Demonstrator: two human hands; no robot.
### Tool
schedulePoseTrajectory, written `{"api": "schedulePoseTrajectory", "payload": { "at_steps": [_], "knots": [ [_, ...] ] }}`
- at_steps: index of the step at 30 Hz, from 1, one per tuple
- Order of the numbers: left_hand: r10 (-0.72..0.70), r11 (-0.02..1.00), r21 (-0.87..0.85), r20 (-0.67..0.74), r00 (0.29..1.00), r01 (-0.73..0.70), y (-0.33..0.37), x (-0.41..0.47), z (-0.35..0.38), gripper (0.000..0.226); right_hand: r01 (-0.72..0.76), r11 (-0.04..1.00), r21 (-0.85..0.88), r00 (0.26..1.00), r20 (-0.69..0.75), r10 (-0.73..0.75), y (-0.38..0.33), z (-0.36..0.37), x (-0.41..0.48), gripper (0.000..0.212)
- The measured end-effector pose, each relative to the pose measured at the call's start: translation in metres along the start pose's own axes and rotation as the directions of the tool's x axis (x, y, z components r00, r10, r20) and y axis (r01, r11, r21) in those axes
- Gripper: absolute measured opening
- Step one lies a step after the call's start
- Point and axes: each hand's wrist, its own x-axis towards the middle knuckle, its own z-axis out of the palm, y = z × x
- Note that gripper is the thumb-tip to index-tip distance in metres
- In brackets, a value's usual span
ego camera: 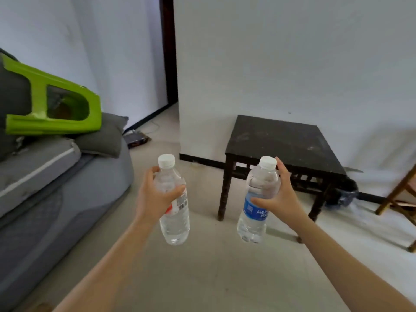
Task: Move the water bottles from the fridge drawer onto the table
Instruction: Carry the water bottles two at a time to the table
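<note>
My left hand (153, 199) grips a clear water bottle with a red and white label (174, 219), held upright in the air at centre left. My right hand (281, 197) grips a second clear water bottle with a blue label (254, 212), tilted slightly, at centre right. Both bottles have white caps. A small dark square table (283, 140) stands against the white wall just beyond my right hand, with nothing on its scuffed top. The fridge drawer is not in view.
A grey sofa (56, 188) with cushions fills the left side, with an overturned green plastic stool (56, 102) on it. A wooden chair leg (398, 194) shows at the right edge. A dark doorway (167, 52) opens behind. The floor between sofa and table is pale tile.
</note>
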Motion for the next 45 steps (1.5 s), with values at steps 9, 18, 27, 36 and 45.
{"api": "schedulePoseTrajectory", "payload": {
  "at_steps": [9,18,27,36,45],
  "knots": [
    [-0.102,0.994,0.036,-0.128,0.986,0.108,-0.030,0.141,-0.032,0.084,0.070,0.996,0.052,0.989,0.128,-0.076,0.010,0.104,0.180,0.105],
    [-0.173,0.967,0.114,-0.359,0.917,0.227,-0.072,0.248,-0.081,0.072,0.108,0.994,0.026,0.940,0.322,-0.111,0.009,0.199,0.305,0.105],
    [-0.147,0.979,0.085,-0.325,0.934,0.184,-0.114,0.377,-0.091,0.078,0.068,0.995,0.073,0.946,0.312,-0.088,0.013,0.269,0.419,0.106],
    [-0.146,0.984,0.068,-0.210,0.967,0.163,-0.146,0.580,-0.055,0.074,0.005,0.997,-0.076,0.999,0.051,-0.001,0.020,0.295,0.553,0.093],
    [-0.102,0.993,0.073,0.149,0.984,0.092,-0.162,0.711,0.101,0.074,-0.186,0.977,-0.107,0.967,-0.194,0.163,0.089,0.232,0.650,0.086]
  ]
}}
